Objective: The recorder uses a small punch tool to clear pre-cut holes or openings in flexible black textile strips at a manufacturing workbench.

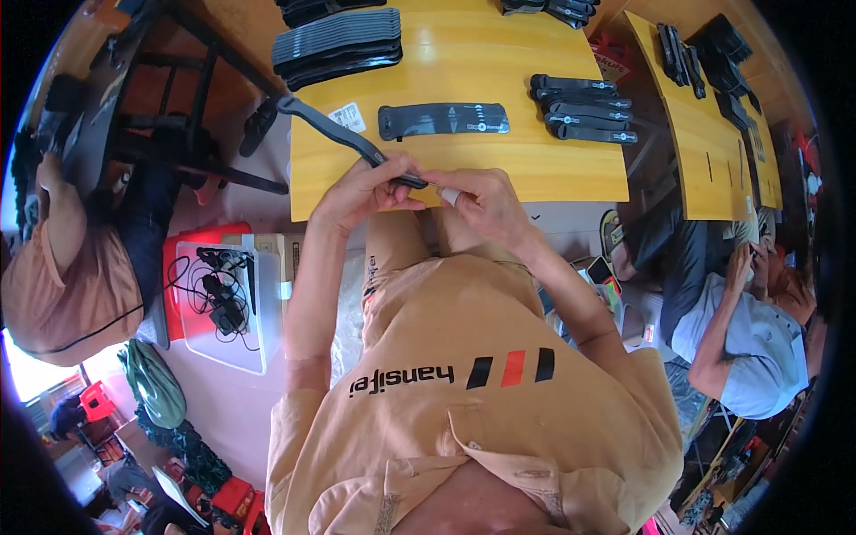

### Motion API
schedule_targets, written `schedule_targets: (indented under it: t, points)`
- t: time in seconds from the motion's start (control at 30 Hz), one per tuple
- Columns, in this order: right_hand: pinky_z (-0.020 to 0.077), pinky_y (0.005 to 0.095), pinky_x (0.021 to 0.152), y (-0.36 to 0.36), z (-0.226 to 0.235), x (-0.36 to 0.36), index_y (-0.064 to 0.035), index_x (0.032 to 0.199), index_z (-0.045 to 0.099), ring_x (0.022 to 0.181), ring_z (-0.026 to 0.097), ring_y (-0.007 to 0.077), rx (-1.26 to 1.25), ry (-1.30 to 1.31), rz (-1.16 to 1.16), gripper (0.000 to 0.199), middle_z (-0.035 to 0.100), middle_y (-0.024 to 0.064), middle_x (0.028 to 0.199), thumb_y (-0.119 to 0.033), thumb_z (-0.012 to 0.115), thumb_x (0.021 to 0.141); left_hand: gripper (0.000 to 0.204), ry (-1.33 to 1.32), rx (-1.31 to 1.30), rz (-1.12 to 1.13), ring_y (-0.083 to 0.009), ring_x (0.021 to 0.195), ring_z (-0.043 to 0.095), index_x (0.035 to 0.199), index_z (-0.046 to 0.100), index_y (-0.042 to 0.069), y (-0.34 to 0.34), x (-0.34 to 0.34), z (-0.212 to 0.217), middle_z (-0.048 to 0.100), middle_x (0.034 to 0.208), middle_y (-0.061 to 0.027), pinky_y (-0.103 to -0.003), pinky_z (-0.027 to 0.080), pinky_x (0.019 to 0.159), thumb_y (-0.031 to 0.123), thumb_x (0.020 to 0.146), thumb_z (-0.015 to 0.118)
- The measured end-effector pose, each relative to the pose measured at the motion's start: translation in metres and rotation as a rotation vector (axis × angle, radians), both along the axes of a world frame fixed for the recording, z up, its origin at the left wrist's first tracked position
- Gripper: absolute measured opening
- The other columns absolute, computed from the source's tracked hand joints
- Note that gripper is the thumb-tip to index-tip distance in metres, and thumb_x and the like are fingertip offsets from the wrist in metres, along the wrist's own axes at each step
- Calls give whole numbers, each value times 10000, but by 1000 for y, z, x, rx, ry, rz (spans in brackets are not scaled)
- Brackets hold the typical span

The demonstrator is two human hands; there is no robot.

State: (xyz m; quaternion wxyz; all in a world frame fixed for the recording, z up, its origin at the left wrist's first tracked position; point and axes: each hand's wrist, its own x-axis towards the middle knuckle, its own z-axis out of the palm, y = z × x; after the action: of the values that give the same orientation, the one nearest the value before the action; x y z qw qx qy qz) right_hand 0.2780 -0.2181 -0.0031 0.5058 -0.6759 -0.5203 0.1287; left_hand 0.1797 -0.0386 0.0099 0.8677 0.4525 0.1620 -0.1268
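My left hand [366, 194] grips a narrow black strap [330, 127] near its lower end. The rest of the strap slants up and left over the table's edge, its tip bent over. My right hand [490, 203] is closed at the strap's end, thumb and fingers pinched together; a pale wrap circles one finger. What the right fingertips hold is too small to make out. Just beyond the hands a wider flat black band [446, 119] with pale printing lies on the table.
On the yellow table [535, 178] lie a stack of black straps [337, 46], folded black bands [584, 111] and a small white label [348, 117]. A clear bin of cables [223, 308] stands left. People sit at both sides, near a second yellow table [704, 160] at right.
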Motion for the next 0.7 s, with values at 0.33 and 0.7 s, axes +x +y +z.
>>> schedule_targets:
  t: [0.33, 0.7]
  points:
    - [451, 200, 603, -4, 7, -13, 5, 1065, 618, 700, 532, 50, -198, 229, -199, 264, 651, 54, 831, 42, 495, 834, 328, 57, 711, 311, -84, 508, 547, 763, 605, -32, -44, -5, -4, 577, 595, -53, -208, 448, 448, 286, 805, 671]
    - [400, 206, 524, -14, 5, 1, -21, 1060, 641, 578, 480, 58, -72, 822, 34, 256, 589, -1, 695, -5, 497, 849, 271, -89, 687, 228, -56, 493, 514, 684, 570, 1, -45, -10, -3, 555, 561, -30, -196, 409, 434, 209, 854, 609]
